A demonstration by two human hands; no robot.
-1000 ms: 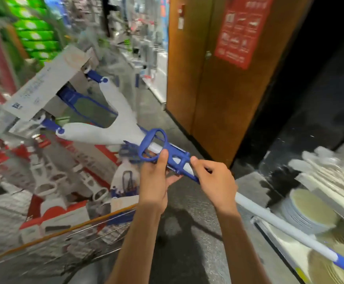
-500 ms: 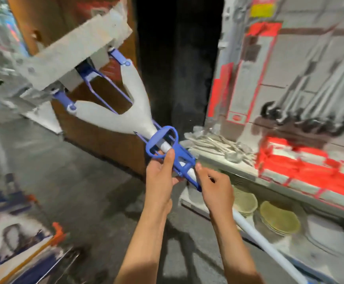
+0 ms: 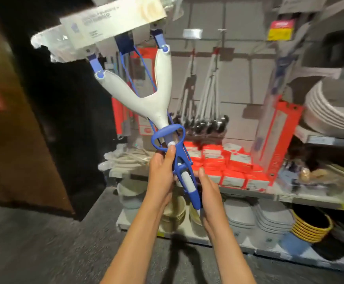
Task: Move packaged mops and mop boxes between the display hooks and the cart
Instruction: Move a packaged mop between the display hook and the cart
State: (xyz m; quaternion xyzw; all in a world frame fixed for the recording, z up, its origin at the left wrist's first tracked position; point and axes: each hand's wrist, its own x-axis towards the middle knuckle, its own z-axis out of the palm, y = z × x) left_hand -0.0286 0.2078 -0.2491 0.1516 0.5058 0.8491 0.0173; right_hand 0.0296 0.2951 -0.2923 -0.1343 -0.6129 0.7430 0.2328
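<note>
Before shelves (image 3: 249, 193) of stacked round bowls, our left hand (image 3: 161, 173) and right hand (image 3: 209, 191) curl fingers round the Y-shaped plastic mop (image 3: 146, 99)

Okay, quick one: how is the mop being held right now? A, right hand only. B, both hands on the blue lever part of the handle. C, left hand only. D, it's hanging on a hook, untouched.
B: the left hand and the right hand both grip the mop at its blue lever, with the head raised toward the display.

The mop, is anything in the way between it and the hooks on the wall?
Nothing visible blocks it. Both hands, left hand and right hand, hold the mop up in open air before the hanging mops; which hook is free, I cannot tell.
</note>
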